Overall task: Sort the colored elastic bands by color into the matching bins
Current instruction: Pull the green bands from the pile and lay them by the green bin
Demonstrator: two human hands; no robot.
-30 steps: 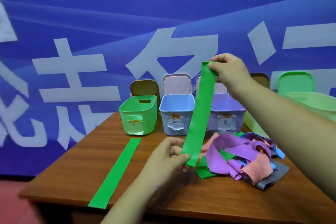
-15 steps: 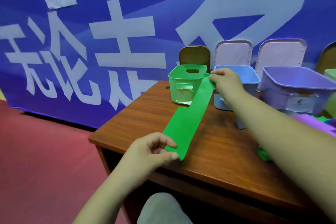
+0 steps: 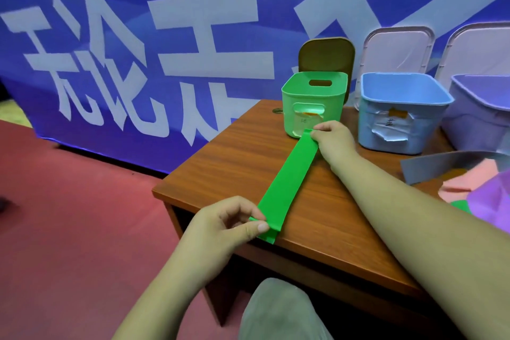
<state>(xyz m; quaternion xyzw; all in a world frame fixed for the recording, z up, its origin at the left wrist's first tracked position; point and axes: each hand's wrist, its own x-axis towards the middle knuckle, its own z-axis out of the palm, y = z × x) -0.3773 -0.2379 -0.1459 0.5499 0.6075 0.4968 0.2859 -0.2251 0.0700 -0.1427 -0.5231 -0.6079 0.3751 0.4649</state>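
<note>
— Green band [image 3: 287,182]: where does it lie?

— Flat on the table [image 3: 242,157], stretched from the front edge near the left front corner up to the green bin [image 3: 289,119]. Its far end is just in front of that bin's wall, and its near end droops over the front edge.

— And the hands?

— The left hand [image 3: 229,226] pinches the near end between thumb and forefinger. The right hand [image 3: 334,138] has its fingertips closed on the far end.

— Which step is that?

— Probably the green sort: the band is lined up with its bin but not yet in it. The next move likely calls for lifting the far end over the rim and letting the strip fold down inside, since it looks longer than the bin.

— Counts?

— Three bins in view: green, a blue bin [image 3: 397,130] and a purple bin [image 3: 480,124], in a row along the back edge. Three lids stand behind them: one brown lid [image 3: 325,55] and two pale lids [image 3: 397,47]. One green band is in hand. A second green layer shows under its near end, but whether that is a fold or another band cannot be told. The pile [image 3: 458,171] toward the right edge shows grey, pink and purple pieces plus a green scrap. It is cut off by the frame, so it cannot be counted.
</note>
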